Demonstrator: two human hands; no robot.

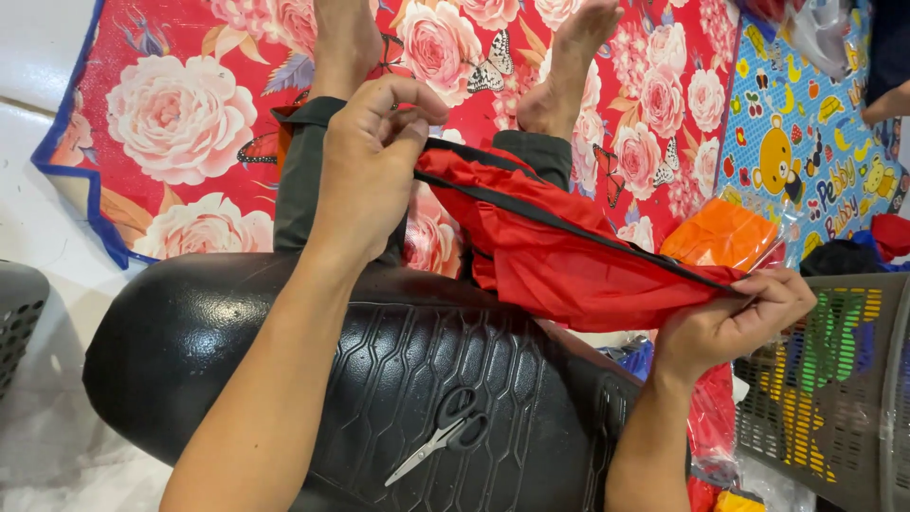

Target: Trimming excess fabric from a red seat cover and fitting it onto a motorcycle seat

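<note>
A red cloth piece point(559, 261) with a black edge strip is stretched between my two hands. My left hand point(372, 161) pinches its upper left end, above my legs. My right hand point(735, 313) pinches the lower right end near a grey basket. Under my forearms lies a black moulded seat cover point(313, 351) across my lap. A pair of scissors point(444, 434) with black handles rests on it, untouched. My bare feet point(569, 66) stick out on a red mat.
The red rose-pattern mat point(180, 123) covers the floor, with a blue cartoon-print mat point(806, 142) at right. A grey perforated basket point(834, 398) holding coloured packs stands at right, an orange plastic pack point(720, 235) behind it. Another grey basket point(17, 313) sits at the left edge.
</note>
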